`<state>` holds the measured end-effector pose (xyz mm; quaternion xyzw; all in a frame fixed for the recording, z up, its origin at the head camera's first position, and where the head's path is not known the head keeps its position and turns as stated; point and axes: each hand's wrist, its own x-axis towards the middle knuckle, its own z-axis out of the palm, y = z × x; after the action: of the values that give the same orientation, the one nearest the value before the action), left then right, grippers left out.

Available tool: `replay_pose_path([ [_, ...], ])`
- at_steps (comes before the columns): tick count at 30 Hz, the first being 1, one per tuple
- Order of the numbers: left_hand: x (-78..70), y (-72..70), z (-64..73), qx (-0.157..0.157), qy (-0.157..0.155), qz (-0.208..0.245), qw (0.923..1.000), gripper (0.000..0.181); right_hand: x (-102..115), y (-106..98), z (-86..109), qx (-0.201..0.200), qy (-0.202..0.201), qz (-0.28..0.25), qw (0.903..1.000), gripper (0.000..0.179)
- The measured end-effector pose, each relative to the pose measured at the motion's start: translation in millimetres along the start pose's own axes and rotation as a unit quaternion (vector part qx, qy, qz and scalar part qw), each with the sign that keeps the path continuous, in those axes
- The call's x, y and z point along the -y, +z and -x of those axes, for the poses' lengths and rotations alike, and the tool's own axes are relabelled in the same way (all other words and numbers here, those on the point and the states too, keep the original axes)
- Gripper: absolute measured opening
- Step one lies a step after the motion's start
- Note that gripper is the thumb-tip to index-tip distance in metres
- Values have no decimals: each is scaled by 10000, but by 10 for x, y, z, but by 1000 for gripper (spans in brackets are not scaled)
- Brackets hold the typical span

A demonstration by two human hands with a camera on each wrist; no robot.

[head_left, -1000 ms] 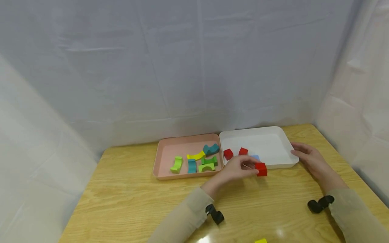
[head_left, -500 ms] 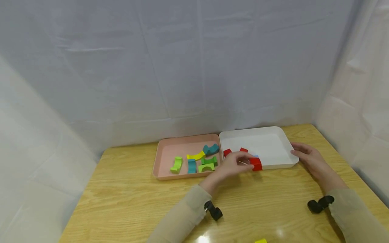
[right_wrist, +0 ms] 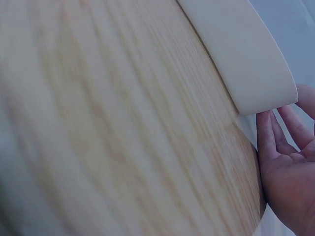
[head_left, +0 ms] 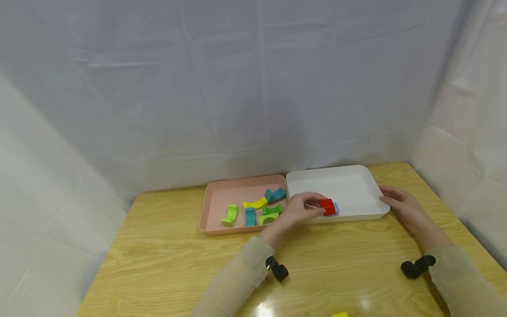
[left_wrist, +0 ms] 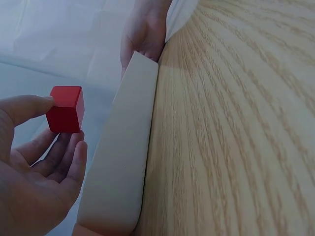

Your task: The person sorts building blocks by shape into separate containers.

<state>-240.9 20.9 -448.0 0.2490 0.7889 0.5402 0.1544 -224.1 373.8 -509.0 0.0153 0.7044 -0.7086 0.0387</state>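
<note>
My left hand [head_left: 299, 209] pinches a red cube block [head_left: 327, 207] between thumb and fingers, over the front part of the white tray [head_left: 368, 193]. In the left wrist view the thumb presses one side of the red block [left_wrist: 65, 109], fingertips below it. Just beyond the held block a light blue block [head_left: 336, 208] shows in the tray. Other red blocks there are almost wholly hidden behind the left hand. At the tray's right end, my right hand [head_left: 408, 213] holds the rim; the right wrist view shows its fingers [right_wrist: 266, 132] against the tray's end.
A pink tray [head_left: 215, 193] adjoins the white one on the left, with several curved blocks in green, yellow and teal. A yellow block [head_left: 339, 314] lies at the near edge of view on the wooden table [head_left: 170, 264]. White sheeting hangs behind and at both sides.
My left hand has carried the red block left and away from me, from in front of the white tray's near wall to above its inside. The right hand has stayed put.
</note>
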Motion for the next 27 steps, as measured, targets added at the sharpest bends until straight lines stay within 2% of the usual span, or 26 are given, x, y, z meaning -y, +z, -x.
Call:
replay_pose_path([
  [16,64,-57,-91,-276,-303,-81,9991,34,25,17,12,-8,43,49,10000,31],
  [27,90,-72,-122,-323,-402,-191,9985,33,12,19,10,6,4,-18,10000,29],
])
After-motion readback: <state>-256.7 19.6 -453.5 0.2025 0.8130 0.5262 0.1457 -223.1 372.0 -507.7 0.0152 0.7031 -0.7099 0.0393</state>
